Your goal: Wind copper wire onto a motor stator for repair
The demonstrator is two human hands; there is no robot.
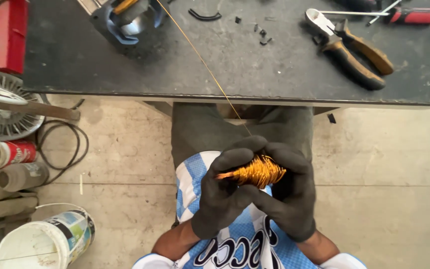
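Hands in black gloves are cupping a bundle of copper-orange wire close to the body.

Left hand (pixel 223 193) and right hand (pixel 288 192) are both curling their fingers (pixel 235 158) tightly round the thick coil of shiny copper-orange wire (pixel 256 171), which is sitting between the palms. A single thin strand of the same wire (pixel 202 62) is running up from just above the fingertips, across the dark workbench top (pixel 255 65). Judging by its bulk, the coil is already holding many turns; how much strand is left is cut off at the top edge. The coil's far side and the thumbs are hiding under the gloves.
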